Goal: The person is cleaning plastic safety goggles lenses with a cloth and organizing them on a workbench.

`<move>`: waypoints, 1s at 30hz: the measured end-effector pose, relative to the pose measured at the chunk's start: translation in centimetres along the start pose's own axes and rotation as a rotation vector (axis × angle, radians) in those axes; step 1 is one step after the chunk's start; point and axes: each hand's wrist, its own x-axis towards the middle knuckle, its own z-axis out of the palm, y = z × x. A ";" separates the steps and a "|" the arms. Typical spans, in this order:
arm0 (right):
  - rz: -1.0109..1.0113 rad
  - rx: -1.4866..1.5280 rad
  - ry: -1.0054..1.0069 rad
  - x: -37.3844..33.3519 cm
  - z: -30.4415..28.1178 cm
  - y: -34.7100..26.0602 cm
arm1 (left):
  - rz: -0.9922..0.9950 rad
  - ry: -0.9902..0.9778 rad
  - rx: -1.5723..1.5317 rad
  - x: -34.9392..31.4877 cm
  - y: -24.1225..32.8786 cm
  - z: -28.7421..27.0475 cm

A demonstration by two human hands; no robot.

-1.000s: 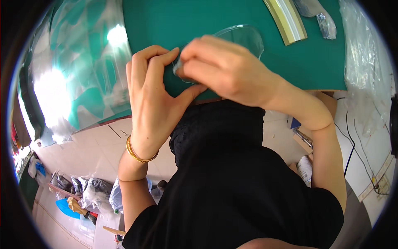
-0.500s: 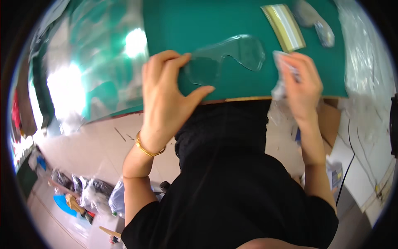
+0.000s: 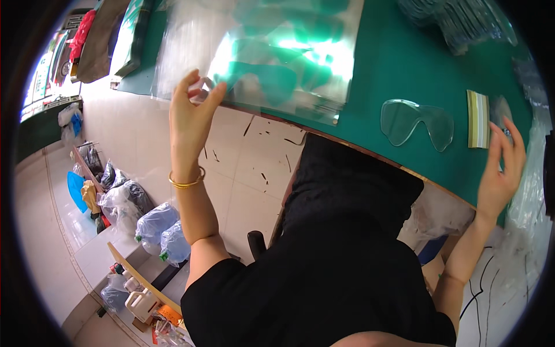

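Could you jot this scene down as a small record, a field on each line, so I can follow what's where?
Left hand: fingers parted at the near edge of the clear sheets; contact unclear
Right hand: fingers spread by a greyish see-through item; contact unclear
Between the hands: clear goggle-shaped piece, lying flat, untouched
Beside the right hand: yellow strip with a pale stripe
Surface: green tabletop
Far right corner: piled clear pieces

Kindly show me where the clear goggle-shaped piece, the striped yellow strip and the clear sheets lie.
Clear goggle-shaped piece [image 3: 403,120]: head view, on its left lobe.
Striped yellow strip [image 3: 478,120]: head view, mid-length.
Clear sheets [image 3: 266,53]: head view, middle of the top surface.
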 end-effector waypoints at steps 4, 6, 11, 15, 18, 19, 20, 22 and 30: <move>-0.212 0.470 -0.172 4.3 3.2 -9.5 | -0.169 -0.292 -0.340 0.3 -1.2 -2.2; -0.330 0.689 -0.246 5.9 5.9 -13.2 | -0.206 -0.319 -0.390 0.6 -2.4 -2.7; -0.458 0.985 -0.292 7.7 11.3 -20.8 | -0.152 -0.367 -0.660 0.5 -0.7 -1.5; -0.419 0.990 -0.397 8.5 11.6 -23.9 | 0.010 -0.362 -0.888 -0.4 -0.2 -1.0; -0.342 1.003 -0.570 9.4 10.2 -23.9 | 0.154 -0.401 -0.890 -0.3 0.1 -0.6; -0.261 1.067 -0.658 9.5 9.9 -23.6 | 0.154 -0.401 -0.896 -0.3 0.2 -0.5; -0.272 1.070 -0.647 9.6 10.1 -23.3 | 0.164 -0.400 -0.877 -0.4 0.3 -0.3; -0.234 1.052 -0.684 10.0 9.7 -22.5 | 0.181 -0.405 -0.868 -0.4 0.8 0.0; 0.213 1.218 -0.257 12.6 8.4 -13.7 | 0.017 -0.137 -0.433 -2.3 -1.7 -0.1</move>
